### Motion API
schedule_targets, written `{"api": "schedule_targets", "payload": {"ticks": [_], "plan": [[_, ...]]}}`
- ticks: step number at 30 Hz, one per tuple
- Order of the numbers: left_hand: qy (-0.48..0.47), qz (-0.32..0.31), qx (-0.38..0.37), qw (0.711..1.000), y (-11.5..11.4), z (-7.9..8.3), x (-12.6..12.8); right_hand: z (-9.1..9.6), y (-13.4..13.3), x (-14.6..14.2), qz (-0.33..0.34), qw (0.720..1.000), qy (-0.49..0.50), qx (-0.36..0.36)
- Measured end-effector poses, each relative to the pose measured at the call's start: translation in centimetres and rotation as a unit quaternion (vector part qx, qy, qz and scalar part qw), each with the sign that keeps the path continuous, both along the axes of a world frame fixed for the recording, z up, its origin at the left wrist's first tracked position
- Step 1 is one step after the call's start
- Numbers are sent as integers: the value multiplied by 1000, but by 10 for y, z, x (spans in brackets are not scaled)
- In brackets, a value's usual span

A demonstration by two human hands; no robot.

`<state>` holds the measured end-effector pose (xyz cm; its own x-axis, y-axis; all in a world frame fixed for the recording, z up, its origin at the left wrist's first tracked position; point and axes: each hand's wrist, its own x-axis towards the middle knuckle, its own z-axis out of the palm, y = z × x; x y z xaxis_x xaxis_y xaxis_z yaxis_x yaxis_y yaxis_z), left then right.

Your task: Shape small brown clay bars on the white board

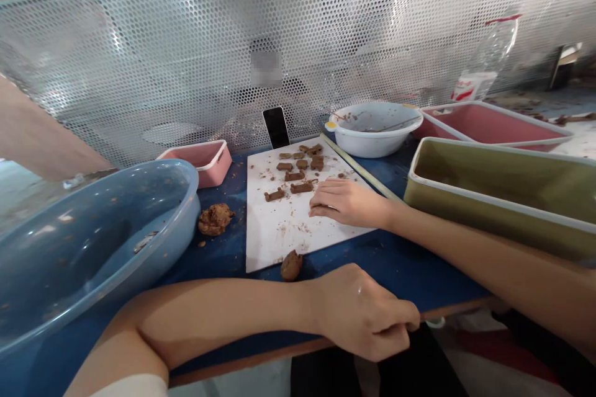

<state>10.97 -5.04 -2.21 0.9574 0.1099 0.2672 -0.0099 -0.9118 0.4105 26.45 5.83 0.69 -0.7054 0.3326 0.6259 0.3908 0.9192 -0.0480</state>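
My left hand is closed in a loose fist at the table's front edge, its palm side hidden; I cannot make out anything in it. A round brown clay lump lies beyond that wrist, at the near edge of a white board. Over the board's right side, my right hand has its fingers curled and its thumb and fingertips close together, and whatever they hold is hidden. Just left of those fingers lies a small shaped clay piece. Several more clay pieces and crumbs are on the board.
A blue basin and rough clay lump are left. Behind stand a pink box and phone. Rightward are a stick, white basin, pink tray, green bin and bottle. Perforated metal rises behind.
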Motion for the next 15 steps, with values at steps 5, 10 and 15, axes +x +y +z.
{"api": "schedule_targets", "payload": {"ticks": [5, 10, 15], "plan": [[-9, 3, 0, 1000, 0, 1, -1, 2, -1, 1, -20, 1000, -3, 0], [-1, -4, 1, 1000, 0, 2, 0, -4, 3, 2, -12, 999, 14, -27], [-14, -4, 2, 1000, 0, -1, 0, -7, 4, 3, -8, 999, 25, -30]]}}
